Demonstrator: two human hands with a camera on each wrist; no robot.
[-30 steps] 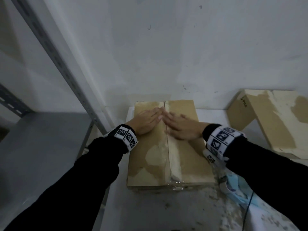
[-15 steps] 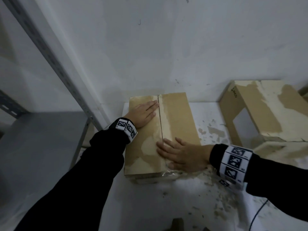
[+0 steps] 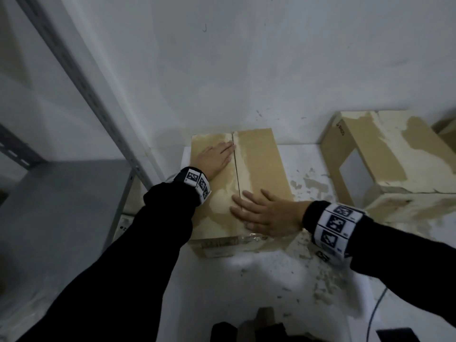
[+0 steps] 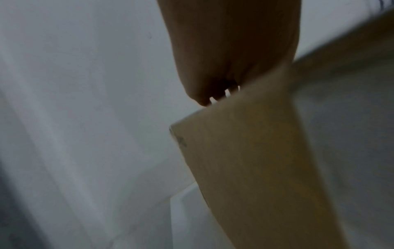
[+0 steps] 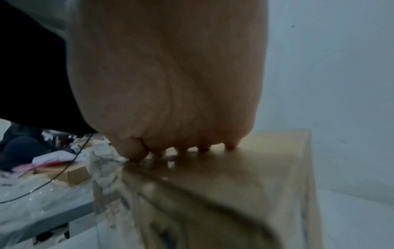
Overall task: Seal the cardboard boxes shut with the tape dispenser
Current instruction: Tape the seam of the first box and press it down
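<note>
Cardboard box (image 3: 261, 166): centre of the head view, on a white tabletop, its far end against the wall. Both top flaps lie closed and meet along a dark centre seam (image 3: 236, 169) that runs from the far edge toward the near edge. Patches of the brown surface are torn pale.
Near edge of box: clear, wrinkled tape (image 3: 251, 236) shows over the front lip, under the right hand's thumb side.
Left hand (image 3: 216, 159): flat on the left flap toward the far end, fingers straight and together, tips reaching the seam. It grips nothing; the left wrist view shows the fingertips (image 4: 202, 101) touching the board.
Right hand (image 3: 266, 214): flat across the near end of the box, fingers spread and straight, lying over the seam. It holds nothing; the right wrist view shows the fingertips (image 5: 204, 149) pressed on the box top.
Wristbands: white, with black square markers, over black sleeves.
Second box (image 3: 385, 159): right of frame, well apart from the first, heavily torn pale, with a rectangular opening in its side.
Tabletop (image 3: 271, 287): white, littered with paper scraps at the right.
Metal shelf upright (image 3: 81, 77): slanting across the upper left.
Cable (image 3: 375, 314): thin, dark, at lower right.
</note>
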